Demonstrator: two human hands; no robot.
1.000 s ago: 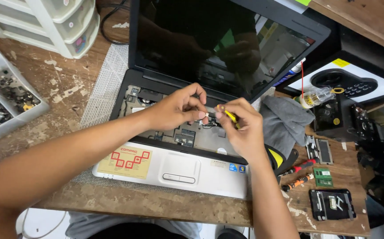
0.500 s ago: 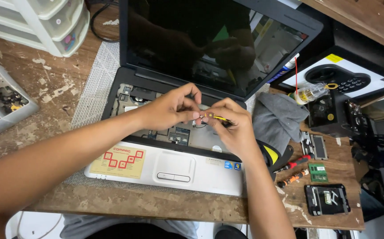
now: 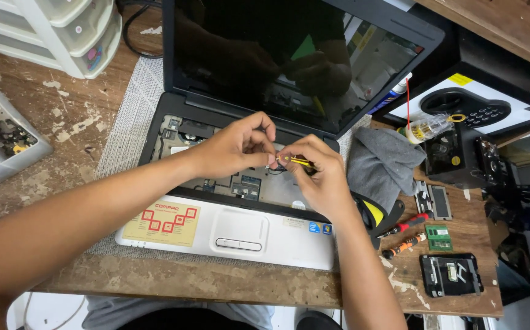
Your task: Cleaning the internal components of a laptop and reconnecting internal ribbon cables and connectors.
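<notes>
An open laptop [image 3: 228,235] lies on a mesh mat with its keyboard removed, so the inner board shows. Above that opening my left hand [image 3: 237,146] and my right hand [image 3: 314,177] meet fingertip to fingertip. My right hand grips a thin yellow-handled tool [image 3: 295,161] that points left. My left hand pinches at the tool's tip; whatever small part is there is too small to make out. The dark screen [image 3: 289,55] mirrors both hands.
A grey cloth [image 3: 384,165] lies right of the laptop. Small screwdrivers [image 3: 405,235], memory modules [image 3: 439,238] and a black drive [image 3: 451,275] sit at the right front. A parts tray [image 3: 2,146] and plastic drawers [image 3: 63,30] stand on the left. The wooden table edge [image 3: 216,287] is near me.
The view has shifted slightly. Both hands stay over the open laptop, fingertips working together at the tool's tip, with little other movement.
</notes>
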